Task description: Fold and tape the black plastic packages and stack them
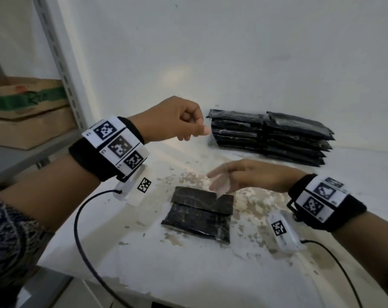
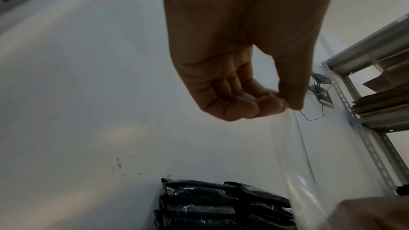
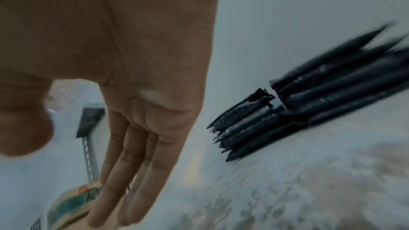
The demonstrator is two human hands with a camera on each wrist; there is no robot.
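A black plastic package (image 1: 199,214) lies on the white table (image 1: 166,263) with its top flap folded down. My left hand (image 1: 199,130) is raised above and behind it, pinching one end of a clear tape strip (image 2: 296,146) between thumb and fingertips. The strip runs down to my right hand (image 1: 217,176), which holds the other end just over the package's far edge, with its fingers (image 3: 137,163) stretched out straight. A stack of black packages (image 1: 268,136) stands in two columns against the back wall, also seen in the left wrist view (image 2: 221,202) and the right wrist view (image 3: 309,107).
A metal shelf (image 1: 61,63) with cardboard boxes (image 1: 26,112) stands at the left. The table's paint is worn around the package. Another shelf unit (image 2: 365,128) with flat cardboard stands on the right of the left wrist view, with cables (image 2: 318,83) beside it. Sensor cords trail from both wrists.
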